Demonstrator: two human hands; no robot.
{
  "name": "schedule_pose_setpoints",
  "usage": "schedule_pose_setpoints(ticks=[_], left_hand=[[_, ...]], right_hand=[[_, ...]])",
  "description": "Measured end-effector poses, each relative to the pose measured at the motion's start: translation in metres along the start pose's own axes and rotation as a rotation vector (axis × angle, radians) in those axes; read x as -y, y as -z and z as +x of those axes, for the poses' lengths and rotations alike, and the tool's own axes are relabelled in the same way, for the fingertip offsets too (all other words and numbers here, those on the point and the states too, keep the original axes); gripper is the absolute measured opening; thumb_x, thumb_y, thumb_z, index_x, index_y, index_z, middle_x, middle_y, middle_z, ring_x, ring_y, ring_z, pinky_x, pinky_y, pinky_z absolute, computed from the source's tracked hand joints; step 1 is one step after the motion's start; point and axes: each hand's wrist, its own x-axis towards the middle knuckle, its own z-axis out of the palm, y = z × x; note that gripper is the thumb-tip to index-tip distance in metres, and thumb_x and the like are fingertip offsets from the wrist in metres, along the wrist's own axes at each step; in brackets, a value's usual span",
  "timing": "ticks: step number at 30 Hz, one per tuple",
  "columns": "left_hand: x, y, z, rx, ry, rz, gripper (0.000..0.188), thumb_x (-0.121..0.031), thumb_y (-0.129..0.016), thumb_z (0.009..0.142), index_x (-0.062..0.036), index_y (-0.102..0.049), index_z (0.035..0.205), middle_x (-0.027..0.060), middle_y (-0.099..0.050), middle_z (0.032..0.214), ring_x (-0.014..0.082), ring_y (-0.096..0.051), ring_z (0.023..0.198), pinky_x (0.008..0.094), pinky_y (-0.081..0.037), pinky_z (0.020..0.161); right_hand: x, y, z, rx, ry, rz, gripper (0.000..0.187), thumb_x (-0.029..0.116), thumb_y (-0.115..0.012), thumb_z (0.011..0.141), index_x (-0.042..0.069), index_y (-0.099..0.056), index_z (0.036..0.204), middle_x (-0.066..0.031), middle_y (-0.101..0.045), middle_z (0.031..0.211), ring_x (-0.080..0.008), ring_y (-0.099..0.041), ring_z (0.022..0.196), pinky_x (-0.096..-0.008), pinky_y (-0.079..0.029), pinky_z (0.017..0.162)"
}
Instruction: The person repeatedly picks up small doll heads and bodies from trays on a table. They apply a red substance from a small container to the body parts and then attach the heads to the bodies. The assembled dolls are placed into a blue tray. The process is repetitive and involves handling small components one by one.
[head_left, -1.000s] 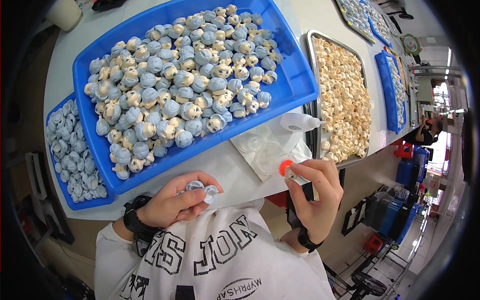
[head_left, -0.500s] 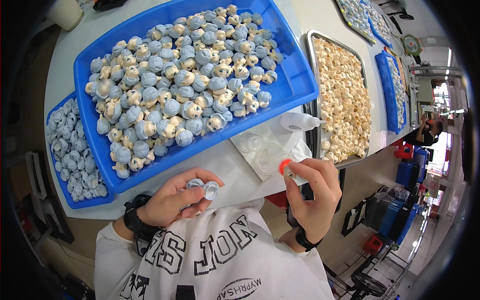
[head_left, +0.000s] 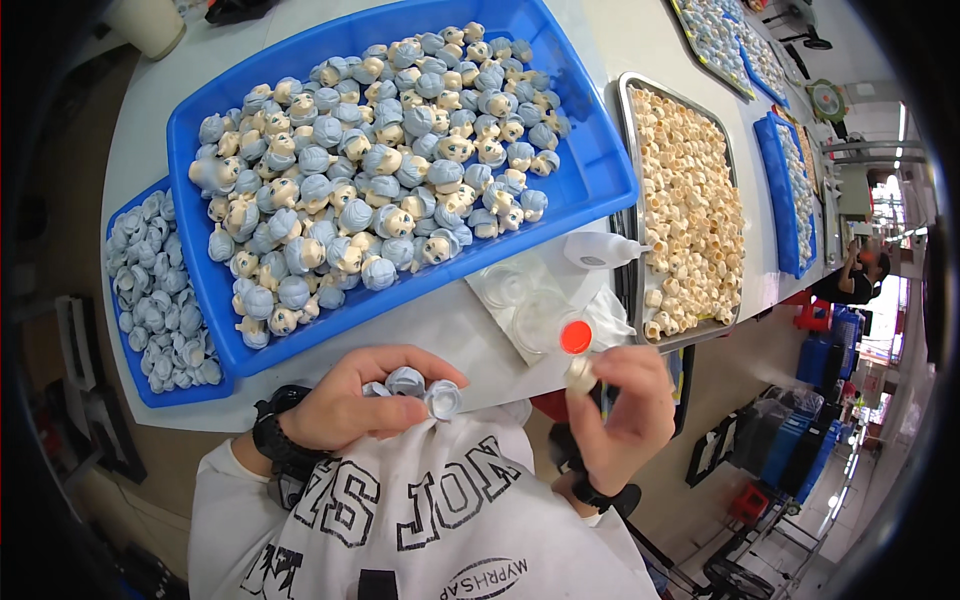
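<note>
My left hand (head_left: 345, 408) is closed around several pale blue-grey hollow doll hair pieces (head_left: 443, 399), one with its open side turned up at the fingertips. Between thumb and fingers, my right hand (head_left: 632, 402) pinches a small cream doll face piece (head_left: 580, 375). Just beyond it is a small red disc (head_left: 576, 337), apart from my fingers. Clear round dishes (head_left: 540, 322) lie beside the disc on a pale sheet. The large blue tray (head_left: 410, 282) holds many doll heads with blue-grey hair.
A white squeeze bottle (head_left: 598, 250) lies behind the dishes. To the right stands a metal tray (head_left: 742, 215) of cream pieces. A smaller blue tray (head_left: 190, 393) of loose hair pieces sits at the left. More trays line the table, and a person (head_left: 862, 275) is far right.
My right hand has drawn back from the red disc with the face piece, leaving a gap. My left hand has shifted slightly right, still holding the hair pieces.
</note>
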Motion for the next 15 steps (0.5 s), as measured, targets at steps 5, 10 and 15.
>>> schedule_pose_setpoints(ticks=[5, 10, 15], left_hand=[[-0.004, -0.007, 0.001, -0.007, -0.054, 0.13, 0.036, -0.011, -0.062, 0.079, -0.0014, -0.056, 0.113, 0.0002, -0.058, 0.095, 0.0039, -0.049, 0.079, 0.0187, -0.04, 0.069], [0.0, -0.004, -0.002, -0.017, -0.153, 0.216, 0.035, -0.011, -0.065, 0.079, -0.0017, -0.057, 0.111, 0.0025, -0.059, 0.099, 0.0077, -0.052, 0.089, 0.0224, -0.041, 0.08], [0.002, 0.0, 0.0, -0.022, -0.188, 0.252, 0.031, -0.012, -0.065, 0.079, -0.0017, -0.059, 0.108, 0.0057, -0.061, 0.101, 0.0105, -0.053, 0.094, 0.0252, -0.041, 0.084]], right_hand=[[0.016, -0.021, 0.007, 0.251, 0.109, 0.349, 0.037, -0.005, -0.072, 0.056, 0.002, -0.062, 0.091, -0.0105, -0.061, 0.087, -0.0211, -0.057, 0.072, -0.0279, -0.043, 0.061], [0.023, -0.03, 0.011, 0.279, 0.11, 0.282, 0.035, -0.005, -0.071, 0.056, 0.002, -0.063, 0.089, -0.0091, -0.06, 0.085, -0.0209, -0.055, 0.068, -0.0274, -0.042, 0.059], [0.022, -0.034, 0.013, 0.344, 0.063, 0.252, 0.033, -0.003, -0.072, 0.059, 0.003, -0.063, 0.091, -0.0078, -0.059, 0.084, -0.0206, -0.053, 0.068, -0.0287, -0.042, 0.058]])
